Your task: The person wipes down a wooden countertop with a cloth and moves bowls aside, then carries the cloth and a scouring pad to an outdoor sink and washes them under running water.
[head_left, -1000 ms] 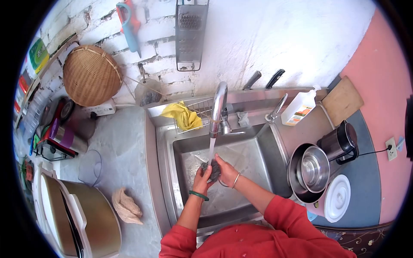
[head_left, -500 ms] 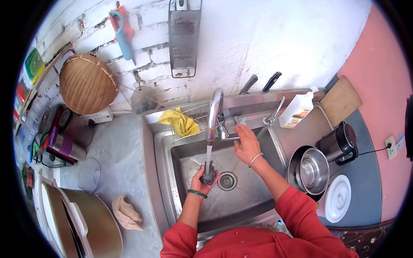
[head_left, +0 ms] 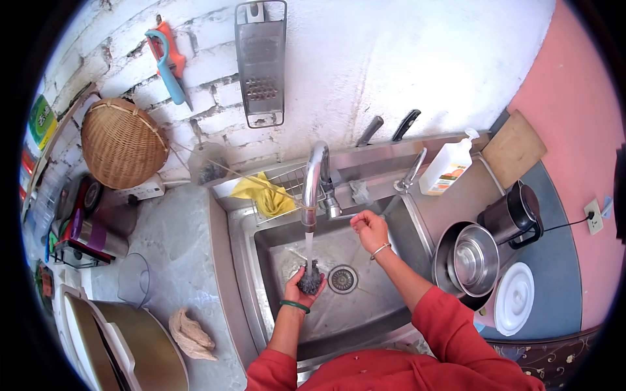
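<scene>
My left hand (head_left: 304, 290) is low in the sink, its fingers closed around a dark grey steel wool scrubber (head_left: 310, 279). A stream of water from the curved faucet (head_left: 315, 176) falls onto the scrubber. Over the sink's right half is my right hand (head_left: 370, 231), fingers curled in, with no object visible in them. It is close to the faucet's lever and valve body (head_left: 332, 207); whether the fingertips touch the lever I cannot tell. Beneath both hands is the steel sink (head_left: 365, 300), its round drain (head_left: 343, 279) just right of the scrubber.
A yellow cloth (head_left: 270, 199) hangs on a wire rack behind the sink. To the right are a white bottle (head_left: 447, 166), a second small tap (head_left: 411, 171), stacked metal bowls (head_left: 475, 259) and a black kettle (head_left: 515, 215). A beige cloth (head_left: 190, 333) and a large pot (head_left: 140, 339) are left.
My right hand's fingers have gone from stretched out to curled, and the hand has drawn slightly toward me. My left hand keeps the scrubber under the stream. The view has shifted slightly.
</scene>
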